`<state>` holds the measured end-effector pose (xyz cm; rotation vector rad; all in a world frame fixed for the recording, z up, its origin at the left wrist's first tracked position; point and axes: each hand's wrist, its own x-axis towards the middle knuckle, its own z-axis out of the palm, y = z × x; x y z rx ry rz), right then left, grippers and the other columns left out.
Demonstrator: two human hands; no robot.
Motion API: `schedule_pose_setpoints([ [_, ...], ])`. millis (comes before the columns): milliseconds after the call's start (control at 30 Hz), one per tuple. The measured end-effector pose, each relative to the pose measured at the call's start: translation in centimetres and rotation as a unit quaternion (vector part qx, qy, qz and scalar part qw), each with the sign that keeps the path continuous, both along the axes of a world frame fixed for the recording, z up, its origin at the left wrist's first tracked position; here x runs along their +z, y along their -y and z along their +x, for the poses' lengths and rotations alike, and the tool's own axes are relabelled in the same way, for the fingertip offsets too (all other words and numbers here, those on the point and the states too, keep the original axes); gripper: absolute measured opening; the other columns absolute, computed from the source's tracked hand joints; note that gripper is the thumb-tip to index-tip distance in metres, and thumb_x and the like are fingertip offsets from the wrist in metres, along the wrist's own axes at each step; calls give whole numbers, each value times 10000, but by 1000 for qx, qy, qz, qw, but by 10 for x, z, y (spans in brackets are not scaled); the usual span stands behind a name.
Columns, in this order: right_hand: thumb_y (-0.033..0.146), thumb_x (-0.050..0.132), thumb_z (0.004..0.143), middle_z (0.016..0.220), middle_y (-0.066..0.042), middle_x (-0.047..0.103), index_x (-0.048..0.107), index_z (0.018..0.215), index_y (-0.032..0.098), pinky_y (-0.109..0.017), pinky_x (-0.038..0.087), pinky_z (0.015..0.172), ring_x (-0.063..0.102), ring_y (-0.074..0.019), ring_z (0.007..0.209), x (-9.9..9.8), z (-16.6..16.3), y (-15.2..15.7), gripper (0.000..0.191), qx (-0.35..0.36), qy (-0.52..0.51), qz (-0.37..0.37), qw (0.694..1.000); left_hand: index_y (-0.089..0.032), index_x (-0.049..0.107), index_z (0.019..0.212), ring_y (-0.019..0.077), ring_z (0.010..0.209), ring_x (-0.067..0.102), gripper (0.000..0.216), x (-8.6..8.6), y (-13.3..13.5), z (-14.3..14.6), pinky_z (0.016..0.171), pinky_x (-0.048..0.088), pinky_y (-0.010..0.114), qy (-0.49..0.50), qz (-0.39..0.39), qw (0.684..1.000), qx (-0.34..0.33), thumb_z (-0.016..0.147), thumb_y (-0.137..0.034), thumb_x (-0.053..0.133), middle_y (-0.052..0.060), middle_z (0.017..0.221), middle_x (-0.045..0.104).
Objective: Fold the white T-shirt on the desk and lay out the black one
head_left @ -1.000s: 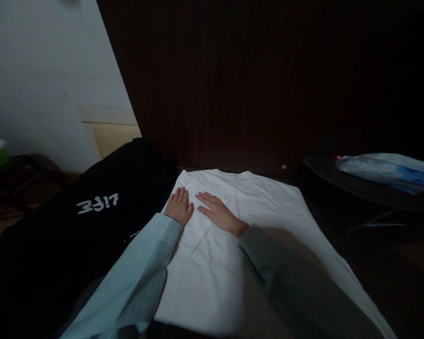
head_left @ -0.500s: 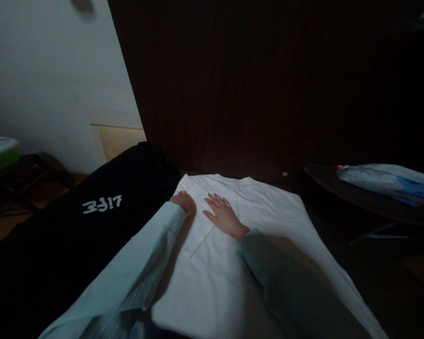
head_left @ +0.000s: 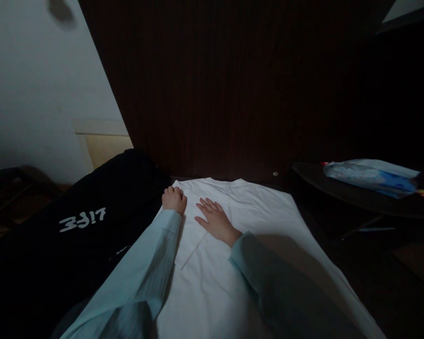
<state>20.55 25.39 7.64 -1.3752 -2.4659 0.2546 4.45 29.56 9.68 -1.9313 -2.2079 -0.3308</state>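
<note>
On the dark surface in front of the person, a white garment [head_left: 240, 245] lies spread flat, its far edge against the foot of a dark wooden panel [head_left: 233, 84]. A thin raised fold line runs across the cloth below the hands.

Left hand [head_left: 174, 199]: at the garment's far left corner, fingers curled under, knuckles up. It looks closed on the edge of the cloth there, though the fingertips are hidden and the light is poor, so the grip itself cannot be confirmed. Pale blue sleeve [head_left: 141, 278] leads back toward the camera along the garment's left edge.

Right hand [head_left: 215, 220]: flat on the white garment, palm down, fingers spread and pointing away and left. Open, holding nothing, just pressing on the cloth. It sits just beside the left hand, not touching it. Its grey-green sleeve [head_left: 279, 287] crosses the middle of the garment and casts a shadow to the right.

Left of the white garment, touching its edge: a black garment [head_left: 74, 235] with white lettering, seen upside down. Beyond it, a white wall [head_left: 38, 94] and a pale board [head_left: 106, 146] at its base.

Right side, well apart from the hands: a dark round table [head_left: 367, 197] with a blue-and-white plastic packet [head_left: 371, 175] lying on it.
</note>
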Motion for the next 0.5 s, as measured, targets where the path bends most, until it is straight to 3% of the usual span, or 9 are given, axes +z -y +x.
schedule_pose_setpoints([
  [100,439,325,871,1399,-60,314,399,1294,196,-416,193,1051,230,-213,1303,0,0,0,493,0,0,4,1000,-69,561,1022,287,993,493,367,-3,-3,-1,810,417,368,12,13,1000,-2,766,-274,394,183,1063,537],
  [267,435,324,873,1394,-58,323,403,1290,194,-406,201,1048,233,-211,1302,0,0,1,488,2,-1,12,1000,-27,496,1149,236,1187,399,428,-7,-8,-2,1001,295,303,7,-25,995,-99,778,-188,356,179,1276,447],
  [500,425,332,872,1392,-59,327,409,1286,201,-412,211,1044,238,-213,1301,-3,1,-1,477,3,-1,21,1000,-20,372,1279,243,1283,284,509,-14,-10,1,1016,277,358,-14,-55,996,-75,809,-201,298,174,1373,335],
])
